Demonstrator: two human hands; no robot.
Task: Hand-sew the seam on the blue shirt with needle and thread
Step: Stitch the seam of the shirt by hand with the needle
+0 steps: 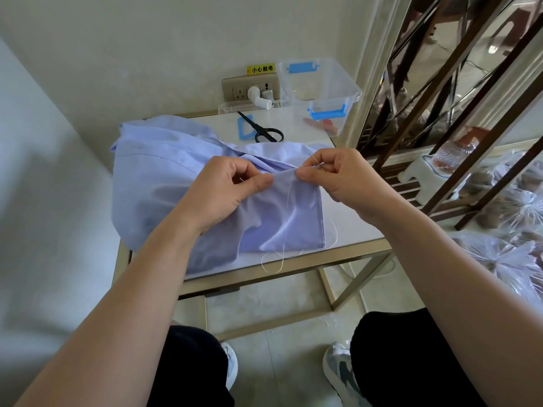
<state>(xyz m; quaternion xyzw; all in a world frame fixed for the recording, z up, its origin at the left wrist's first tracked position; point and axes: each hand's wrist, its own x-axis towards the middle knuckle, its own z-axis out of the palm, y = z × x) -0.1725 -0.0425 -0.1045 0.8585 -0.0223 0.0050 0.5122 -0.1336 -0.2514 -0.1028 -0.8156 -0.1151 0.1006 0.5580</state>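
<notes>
We see the blue shirt point(164, 177) spread over a small table point(349, 227). Most of it is bunched at the left & far side, w/ one flat panel lying toward the near edge. Both hands lift a fold at that panel's top edge. The left hand point(226, 189) pinches the fold btw thumb & forefinger, the other fingers curled in. The right hand point(343, 177) pinches the cloth just beside it. The needle point(317, 162) sits in that same grip, tilted, one end sticking up & left past the forefinger. We can't tell whether it's through the cloth. The pale thread point(286, 218) drops from the fold down the panel & loops past the table's near edge.

Behind the shirt, black scissors point(266, 129) lie on a clear lid point(227, 108) w/ a blue handle, next to a clear plastic box point(320, 86) w/ blue clips. On the wall there's a socket point(239, 89) w/ a white plug point(260, 96) in it & a yellow sticker point(261, 69) above. Under the table edge we see dark trousers point(396, 362) & sneakers point(338, 368).
</notes>
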